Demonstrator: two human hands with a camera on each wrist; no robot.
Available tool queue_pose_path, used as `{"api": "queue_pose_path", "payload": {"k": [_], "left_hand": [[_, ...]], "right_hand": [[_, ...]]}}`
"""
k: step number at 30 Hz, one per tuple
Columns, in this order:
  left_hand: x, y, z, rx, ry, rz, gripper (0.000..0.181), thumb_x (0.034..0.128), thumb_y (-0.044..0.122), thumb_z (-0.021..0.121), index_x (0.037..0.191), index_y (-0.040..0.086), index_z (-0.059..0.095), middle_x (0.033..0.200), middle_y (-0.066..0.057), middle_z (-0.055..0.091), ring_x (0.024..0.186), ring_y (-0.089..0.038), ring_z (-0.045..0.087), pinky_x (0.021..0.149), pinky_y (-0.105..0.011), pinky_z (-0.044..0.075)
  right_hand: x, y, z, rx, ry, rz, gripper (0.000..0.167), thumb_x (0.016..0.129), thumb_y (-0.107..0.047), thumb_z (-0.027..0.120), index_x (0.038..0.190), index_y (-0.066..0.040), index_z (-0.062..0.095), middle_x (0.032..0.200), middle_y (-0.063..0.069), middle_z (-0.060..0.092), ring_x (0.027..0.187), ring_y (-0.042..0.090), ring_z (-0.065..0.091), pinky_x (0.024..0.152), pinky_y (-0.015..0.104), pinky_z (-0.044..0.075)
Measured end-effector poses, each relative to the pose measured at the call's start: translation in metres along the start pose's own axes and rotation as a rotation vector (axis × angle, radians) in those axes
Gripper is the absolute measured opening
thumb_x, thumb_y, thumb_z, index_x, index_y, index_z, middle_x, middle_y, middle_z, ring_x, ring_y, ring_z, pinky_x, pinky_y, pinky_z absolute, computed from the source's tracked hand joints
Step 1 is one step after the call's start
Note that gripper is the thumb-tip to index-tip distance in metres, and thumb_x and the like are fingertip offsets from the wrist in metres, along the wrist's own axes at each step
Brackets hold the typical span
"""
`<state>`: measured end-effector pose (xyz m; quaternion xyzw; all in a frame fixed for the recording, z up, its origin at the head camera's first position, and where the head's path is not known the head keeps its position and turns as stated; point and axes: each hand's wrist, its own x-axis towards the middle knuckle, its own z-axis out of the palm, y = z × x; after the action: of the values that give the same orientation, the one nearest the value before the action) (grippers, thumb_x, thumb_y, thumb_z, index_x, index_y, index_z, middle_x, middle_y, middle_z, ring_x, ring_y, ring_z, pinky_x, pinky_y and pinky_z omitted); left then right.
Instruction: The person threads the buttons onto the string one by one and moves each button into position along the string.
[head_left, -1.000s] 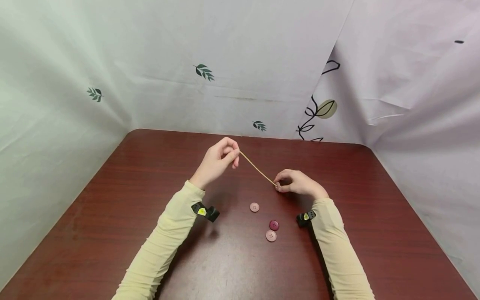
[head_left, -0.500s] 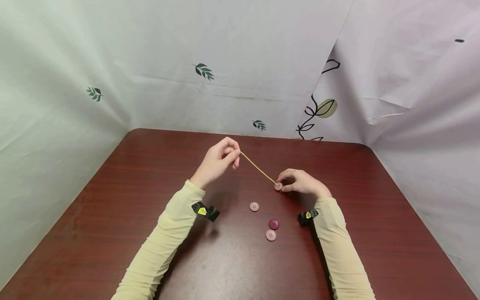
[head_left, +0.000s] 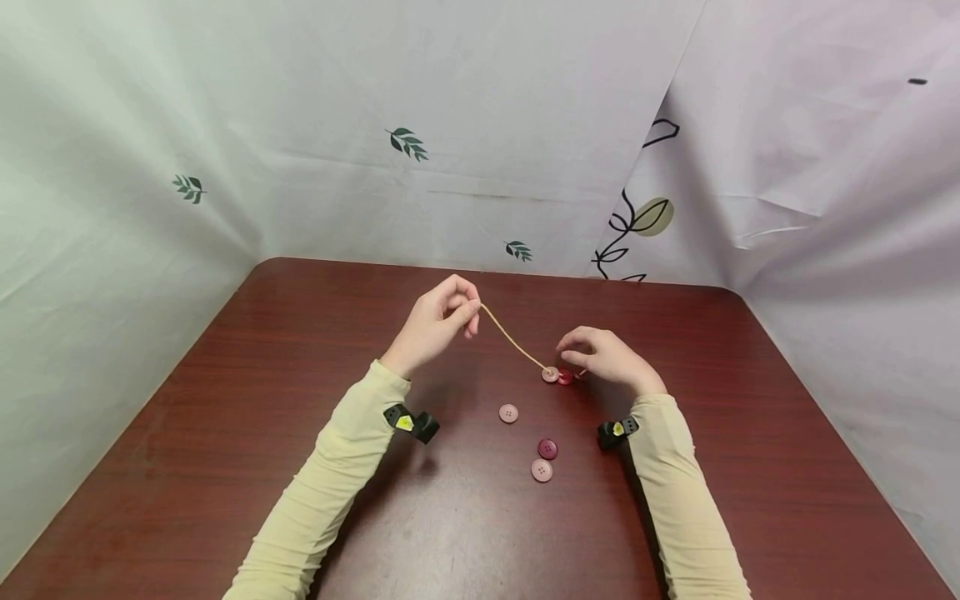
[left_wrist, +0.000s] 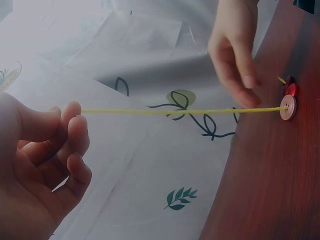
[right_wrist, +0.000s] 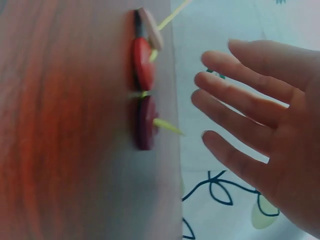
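In the head view I'm watching the left hand [head_left: 437, 321], near the centre, pinching the upper end of a thin yellow cord [head_left: 515, 342] between thumb and fingertips. The cord is slanting down rightward to a pale pink round button [head_left: 551, 376] strung on it; a bright red round button [head_left: 565, 378] is lying just beside that one. The right hand [head_left: 609, 360] is hovering above and to their right — clearly the nearer hand. Lower in the frame, two loose pale pink buttons [head_left: 542, 472] and a magenta round button [head_left: 547, 449] are resting on the reddish-brown wooden table [head_left: 262, 400].

In the left wrist view, the cord is running nearly level from the pinch at left to the strung pink button at far right.

In the right wrist view, the strung pink, the red and a dark maroon round button [right_wrist: 146, 132] are lining up down the middle, a cord end poking from the maroon one. The right hand is facing them from the right — fingers parted, nearly straight, holding nothing.
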<state>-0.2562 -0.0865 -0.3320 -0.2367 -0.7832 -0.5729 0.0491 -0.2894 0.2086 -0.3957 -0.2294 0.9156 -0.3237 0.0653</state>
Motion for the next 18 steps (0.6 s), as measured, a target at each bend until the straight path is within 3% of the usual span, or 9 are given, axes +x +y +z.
{"api": "queue_pose_path", "payload": {"k": [3, 7, 9, 14, 18], "left_hand": [[-0.004, 0.012, -0.001, 0.002, 0.001, 0.007, 0.004, 0.0967, 0.001, 0.052, 0.094, -0.002, 0.051, 0.068, -0.022, 0.058, 0.067, -0.041, 0.055, 0.061, -0.021, 0.041], [-0.006, 0.013, -0.001, 0.012, 0.006, 0.010, 0.004, 0.0967, 0.002, 0.053, 0.093, 0.000, 0.051, 0.067, -0.020, 0.058, 0.061, -0.021, 0.055, 0.061, -0.022, 0.040], [-0.006, 0.012, -0.001, 0.017, 0.005, 0.008, 0.004, 0.0968, 0.002, 0.053, 0.094, 0.001, 0.052, 0.067, -0.020, 0.058, 0.061, -0.019, 0.054, 0.061, -0.022, 0.040], [-0.006, 0.011, 0.001, 0.018, -0.016, 0.005, 0.004, 0.0969, 0.002, 0.053, 0.093, 0.001, 0.051, 0.068, -0.020, 0.058, 0.067, -0.037, 0.055, 0.062, -0.022, 0.041], [-0.006, 0.012, 0.003, 0.028, -0.048, 0.012, 0.004, 0.0967, 0.002, 0.053, 0.094, 0.000, 0.051, 0.068, -0.022, 0.058, 0.069, -0.041, 0.056, 0.063, -0.024, 0.042]], "right_hand": [[-0.001, -0.006, -0.003, -0.034, 0.066, -0.025, 0.017, 0.093, -0.011, 0.062, 0.106, -0.002, 0.068, 0.104, 0.013, 0.068, 0.084, 0.022, 0.066, 0.074, 0.035, 0.053], [-0.001, -0.014, -0.006, -0.070, 0.140, -0.072, 0.016, 0.093, -0.013, 0.062, 0.104, -0.004, 0.069, 0.102, 0.010, 0.069, 0.093, 0.022, 0.065, 0.085, 0.044, 0.052], [-0.001, -0.019, -0.007, -0.070, 0.164, -0.083, 0.014, 0.094, -0.014, 0.062, 0.103, -0.006, 0.069, 0.101, 0.008, 0.069, 0.094, 0.022, 0.065, 0.087, 0.045, 0.052], [-0.003, -0.033, -0.010, -0.071, 0.202, -0.105, 0.011, 0.094, -0.015, 0.062, 0.102, -0.012, 0.069, 0.101, 0.006, 0.070, 0.092, 0.019, 0.063, 0.087, 0.045, 0.051], [-0.006, -0.047, -0.012, -0.077, 0.226, -0.125, 0.011, 0.094, -0.014, 0.062, 0.102, -0.014, 0.069, 0.102, 0.005, 0.070, 0.088, 0.017, 0.060, 0.082, 0.042, 0.050]]}}
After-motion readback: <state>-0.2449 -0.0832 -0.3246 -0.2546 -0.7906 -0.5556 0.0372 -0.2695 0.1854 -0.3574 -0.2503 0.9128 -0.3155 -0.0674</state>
